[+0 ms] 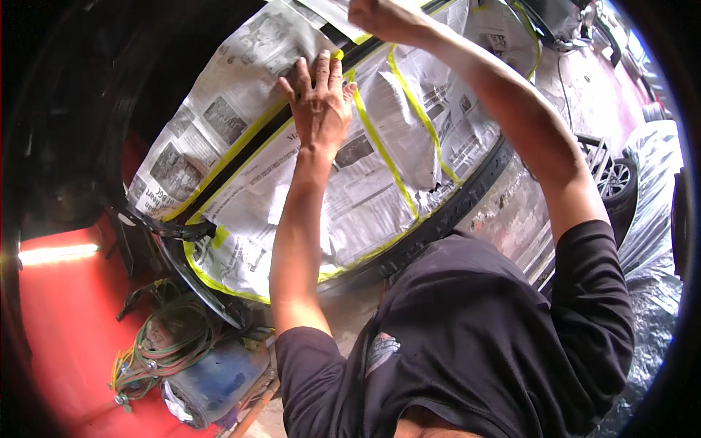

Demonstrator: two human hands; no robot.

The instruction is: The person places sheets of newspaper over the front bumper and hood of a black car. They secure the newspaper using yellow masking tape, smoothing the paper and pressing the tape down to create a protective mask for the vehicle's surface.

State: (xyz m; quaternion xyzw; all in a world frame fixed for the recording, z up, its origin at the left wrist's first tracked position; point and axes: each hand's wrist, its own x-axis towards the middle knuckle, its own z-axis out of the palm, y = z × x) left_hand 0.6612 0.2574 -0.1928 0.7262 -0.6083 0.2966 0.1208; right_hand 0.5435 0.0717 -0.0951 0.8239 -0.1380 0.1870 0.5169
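Observation:
My left hand (319, 109) lies with fingers spread on newspaper sheets (244, 87) that cover a car's panels. Under its fingertips runs a dark strip edged with yellow masking tape (244, 140), and a small bit of yellow tape shows beside the fingertips. Farther up, at the top edge of the view, my right hand (381, 20) is curled closed over the upper part of the papered panel. What its fingers hold, if anything, is hidden. More newspaper (365, 168), crossed by yellow tape bands, covers the panel below the strip.
A black trim edge (467, 193) curves around the papered panel, close to my body. Coiled hoses (175, 339) and a blue translucent container (219, 376) sit on the lower left. A wheel (619, 179) and silvery plastic sheeting (653, 212) are at the right.

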